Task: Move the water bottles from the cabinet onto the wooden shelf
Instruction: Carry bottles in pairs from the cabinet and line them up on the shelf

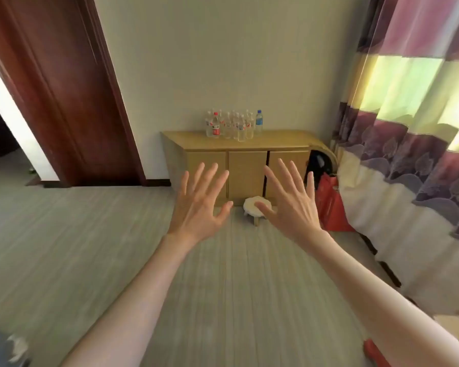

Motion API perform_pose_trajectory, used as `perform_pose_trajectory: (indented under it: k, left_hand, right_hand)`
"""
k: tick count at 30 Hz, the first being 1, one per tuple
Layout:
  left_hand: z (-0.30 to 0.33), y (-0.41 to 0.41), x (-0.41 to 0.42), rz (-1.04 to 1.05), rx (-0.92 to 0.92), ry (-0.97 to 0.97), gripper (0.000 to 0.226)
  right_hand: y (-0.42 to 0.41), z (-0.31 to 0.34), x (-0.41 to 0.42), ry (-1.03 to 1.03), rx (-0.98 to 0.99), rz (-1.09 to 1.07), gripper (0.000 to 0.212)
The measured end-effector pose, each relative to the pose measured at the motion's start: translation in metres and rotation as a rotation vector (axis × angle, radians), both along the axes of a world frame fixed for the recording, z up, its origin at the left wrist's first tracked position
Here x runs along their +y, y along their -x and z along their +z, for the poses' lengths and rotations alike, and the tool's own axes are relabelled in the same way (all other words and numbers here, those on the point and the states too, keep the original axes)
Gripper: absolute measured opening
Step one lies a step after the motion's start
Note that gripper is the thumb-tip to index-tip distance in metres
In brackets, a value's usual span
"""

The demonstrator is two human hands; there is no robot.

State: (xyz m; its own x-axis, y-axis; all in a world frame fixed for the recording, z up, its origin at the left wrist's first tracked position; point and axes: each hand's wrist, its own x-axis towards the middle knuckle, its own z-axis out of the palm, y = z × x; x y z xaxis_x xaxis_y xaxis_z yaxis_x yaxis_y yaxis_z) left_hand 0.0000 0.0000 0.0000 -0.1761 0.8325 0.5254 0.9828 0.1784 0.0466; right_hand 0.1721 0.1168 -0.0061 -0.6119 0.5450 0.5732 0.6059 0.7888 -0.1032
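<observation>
1. Against the wall stands a low cabinet (239,148); the bottles (232,126) stand together on its top.
2. Left hand (200,207) and right hand (289,205) are raised with fingers spread wide, holding nothing, well apart from the bottles.

A plain pale wall (223,62) rises at twelve o'clock, a dark red wooden door (64,102) at ten, striped curtains (408,128) (sunlit, leaf-patterned lower down) at two, grey plank floor (90,247) below.
</observation>
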Motion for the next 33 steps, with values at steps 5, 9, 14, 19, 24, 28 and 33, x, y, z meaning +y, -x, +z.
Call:
perform_pose_trajectory:
  k: [5, 9, 14, 19, 24, 28, 33]
  left_hand:
    - [-0.063, 0.048, 0.055, 0.065, -0.098, 0.088, 0.064]
    - [-0.084, 0.087, 0.115, 0.053, -0.146, 0.152, 0.066]
    - [-0.088, 0.127, 0.203, 0.019, -0.162, 0.180, 0.065]
    - [-0.096, 0.163, 0.295, -0.001, -0.172, 0.178, 0.064]
    - [-0.104, 0.207, 0.401, 0.049, -0.181, 0.198, 0.065]
    - [-0.092, 0.242, 0.476, 0.076, -0.200, 0.183, 0.066]
    - [-0.081, 0.296, 0.552, 0.106, -0.206, 0.157, 0.066]
  right_hand:
    - [0.042, -0.055, 0.055, 0.128, -0.041, -0.047, 0.073]
    - [0.084, -0.076, 0.110, 0.191, -0.082, -0.058, 0.074]
    - [0.129, -0.078, 0.188, 0.218, -0.056, -0.038, 0.072]
    - [0.167, -0.089, 0.278, 0.245, -0.073, -0.028, 0.071]
    - [0.214, -0.099, 0.393, 0.251, -0.132, 0.017, 0.072]
    - [0.258, -0.084, 0.476, 0.231, -0.148, 0.071, 0.073]
    - [0.314, -0.076, 0.555, 0.226, -0.134, 0.099, 0.074]
